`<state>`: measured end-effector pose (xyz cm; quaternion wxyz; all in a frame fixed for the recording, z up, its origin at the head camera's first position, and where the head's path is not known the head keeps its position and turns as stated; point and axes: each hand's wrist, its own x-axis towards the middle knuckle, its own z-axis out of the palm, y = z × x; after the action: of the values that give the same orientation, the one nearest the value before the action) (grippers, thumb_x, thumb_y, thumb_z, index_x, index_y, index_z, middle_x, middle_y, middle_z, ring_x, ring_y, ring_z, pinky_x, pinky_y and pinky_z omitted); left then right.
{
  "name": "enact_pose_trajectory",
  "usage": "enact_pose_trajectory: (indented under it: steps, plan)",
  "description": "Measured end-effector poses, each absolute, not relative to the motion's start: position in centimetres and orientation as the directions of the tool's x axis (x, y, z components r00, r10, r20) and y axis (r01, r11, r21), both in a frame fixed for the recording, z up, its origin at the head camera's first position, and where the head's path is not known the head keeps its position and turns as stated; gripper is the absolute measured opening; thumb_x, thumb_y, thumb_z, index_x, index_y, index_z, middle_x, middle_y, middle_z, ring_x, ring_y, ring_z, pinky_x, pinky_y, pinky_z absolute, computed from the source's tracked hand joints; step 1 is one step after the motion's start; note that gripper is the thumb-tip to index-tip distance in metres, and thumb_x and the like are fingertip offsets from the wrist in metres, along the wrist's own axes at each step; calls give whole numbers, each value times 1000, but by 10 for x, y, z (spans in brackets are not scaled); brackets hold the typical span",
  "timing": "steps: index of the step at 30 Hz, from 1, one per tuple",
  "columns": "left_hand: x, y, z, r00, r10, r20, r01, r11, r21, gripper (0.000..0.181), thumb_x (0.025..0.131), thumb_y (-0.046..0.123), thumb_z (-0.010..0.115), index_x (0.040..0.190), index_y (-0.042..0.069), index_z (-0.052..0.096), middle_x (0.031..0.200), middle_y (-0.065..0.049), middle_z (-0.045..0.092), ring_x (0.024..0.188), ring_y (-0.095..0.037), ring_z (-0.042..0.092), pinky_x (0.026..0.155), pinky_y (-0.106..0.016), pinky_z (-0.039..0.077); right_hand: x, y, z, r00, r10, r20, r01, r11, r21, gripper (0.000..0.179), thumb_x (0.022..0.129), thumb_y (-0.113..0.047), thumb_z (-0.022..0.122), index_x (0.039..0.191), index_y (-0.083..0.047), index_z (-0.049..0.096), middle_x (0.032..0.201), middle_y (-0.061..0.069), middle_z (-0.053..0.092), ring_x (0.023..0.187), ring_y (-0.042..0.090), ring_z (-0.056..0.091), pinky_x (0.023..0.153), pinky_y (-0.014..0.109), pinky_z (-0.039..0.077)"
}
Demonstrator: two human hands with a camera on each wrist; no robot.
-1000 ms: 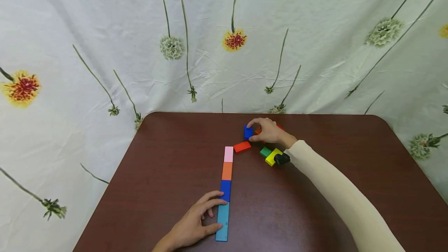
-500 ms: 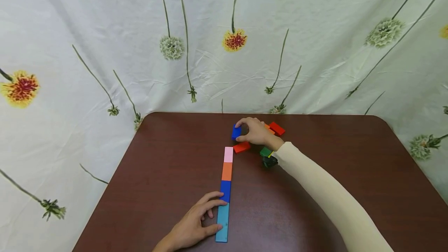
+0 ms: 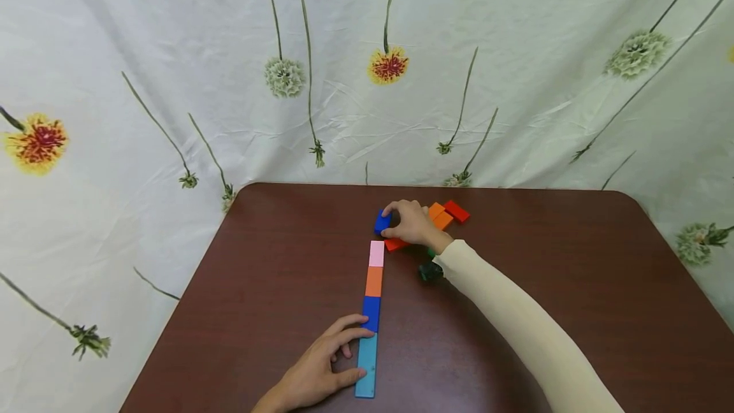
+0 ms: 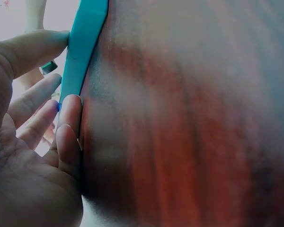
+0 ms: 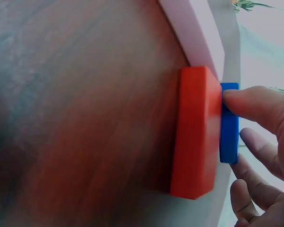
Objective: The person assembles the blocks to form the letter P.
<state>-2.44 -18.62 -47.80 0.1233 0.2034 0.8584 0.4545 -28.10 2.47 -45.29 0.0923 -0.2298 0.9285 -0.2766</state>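
Note:
My right hand (image 3: 411, 222) pinches a blue block (image 3: 381, 222) between thumb and fingers, just past the far end of a row of blocks. From that end the row runs toward me: pink (image 3: 376, 253), orange, dark blue (image 3: 371, 313), then a longer light blue block (image 3: 367, 362). Beside the row's left edge lies my left hand (image 3: 321, 362), fingers loosely bent. Its thumb touches the light blue block and its fingertips reach the dark blue one. A red block (image 5: 194, 132) lies close to the pink block in the right wrist view, with the held block behind it.
Orange blocks (image 3: 441, 217) and another red block (image 3: 457, 211) lie right of my right hand. A green block shows only a sliver beside my wrist. Behind the dark wooden table (image 3: 264, 241) hangs a white flowered cloth (image 3: 229, 50).
My right hand has carried the blue block left, toward the row's far end, uncovering the orange and second red blocks. The yellow block is now hidden behind the wrist. The left hand stays put.

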Motion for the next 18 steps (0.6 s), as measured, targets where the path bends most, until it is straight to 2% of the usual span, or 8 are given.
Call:
enact_pose_trajectory:
  steps: [9,18]
  plan:
    - [-24,-186,-477,-885,464,-25,240,503,830,49,91,29,75,137,25,59,152,0,42,90,-8,48,71,-20,42,-280,25,-458,-878,-475,-51,-372,747,-551,36,88,-35,77,119,-17,71,135,9,62,123,35,47,93,50,32]
    - [-24,-187,-478,-885,465,-19,244,498,832,49,91,29,75,137,24,59,152,-1,42,89,-8,48,71,-19,42,-279,23,-455,-875,-478,-78,-360,750,-555,27,96,-28,69,121,-17,69,137,9,61,125,38,46,94,51,31]
